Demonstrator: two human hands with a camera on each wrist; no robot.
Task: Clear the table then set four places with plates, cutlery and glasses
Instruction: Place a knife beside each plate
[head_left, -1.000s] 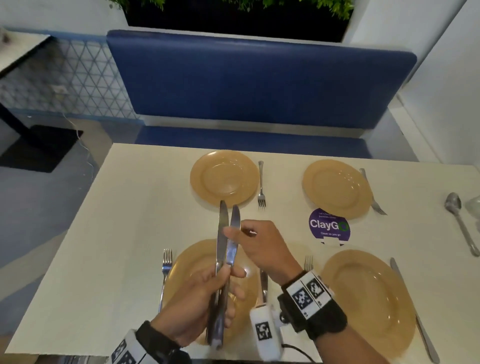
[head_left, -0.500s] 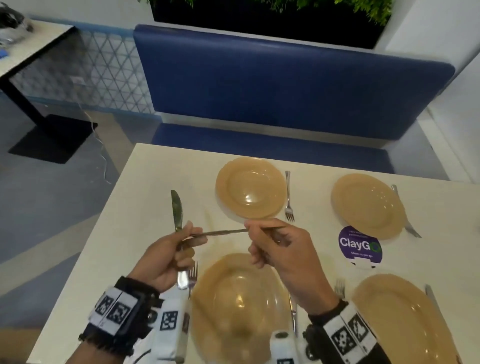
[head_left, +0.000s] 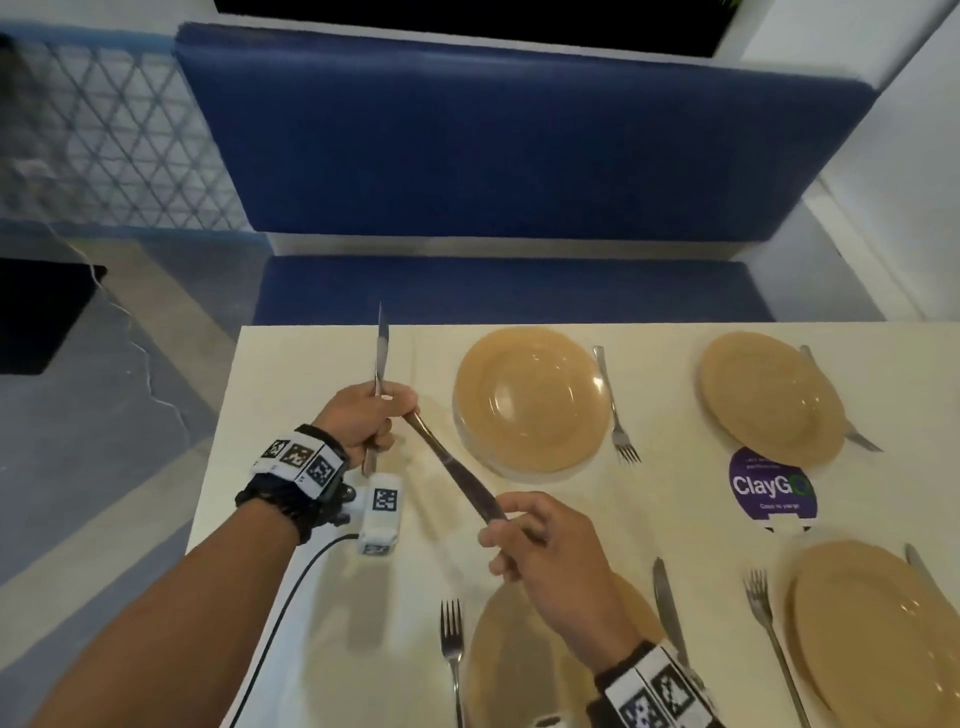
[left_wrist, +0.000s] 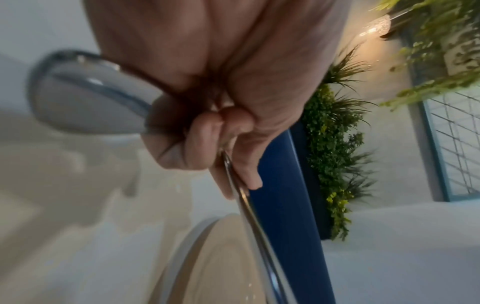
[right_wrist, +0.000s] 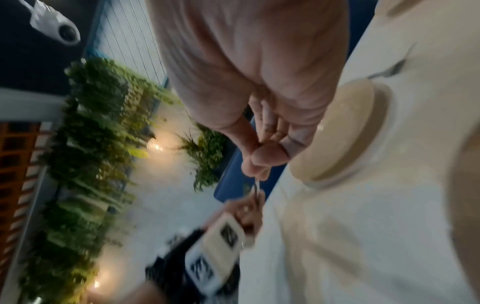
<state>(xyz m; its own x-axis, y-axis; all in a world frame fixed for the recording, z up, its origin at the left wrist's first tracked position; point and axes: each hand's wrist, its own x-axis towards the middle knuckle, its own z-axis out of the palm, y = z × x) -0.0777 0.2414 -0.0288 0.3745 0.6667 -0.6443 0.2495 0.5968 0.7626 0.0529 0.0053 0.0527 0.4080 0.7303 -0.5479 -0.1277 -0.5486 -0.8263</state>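
Note:
My left hand (head_left: 371, 418) grips a table knife (head_left: 381, 353) upright, its blade pointing away, over the table to the left of the far-left plate (head_left: 530, 400). A second knife (head_left: 452, 467) slants from the left thumb down to my right hand (head_left: 511, 527), which pinches its near end above the near-left plate (head_left: 498, 654). Whether the left hand still holds this second knife I cannot tell. In the left wrist view the fist closes on a steel shaft (left_wrist: 249, 207). The right wrist view shows the fingers (right_wrist: 262, 158) pinching thin metal.
On the cream table (head_left: 311, 597) are two more tan plates (head_left: 769, 400) (head_left: 878, 634). Forks (head_left: 615, 410) (head_left: 452, 654) (head_left: 769, 629) and knives (head_left: 667, 608) (head_left: 844, 421) lie beside the plates. A purple ClayGo sticker (head_left: 769, 486) sits mid-table. A blue bench (head_left: 519, 135) runs behind.
The left hand moved forward, left of the far-left plate, keeping one knife upright. The right hand drew back toward me, so the second knife now slants instead of lying level.

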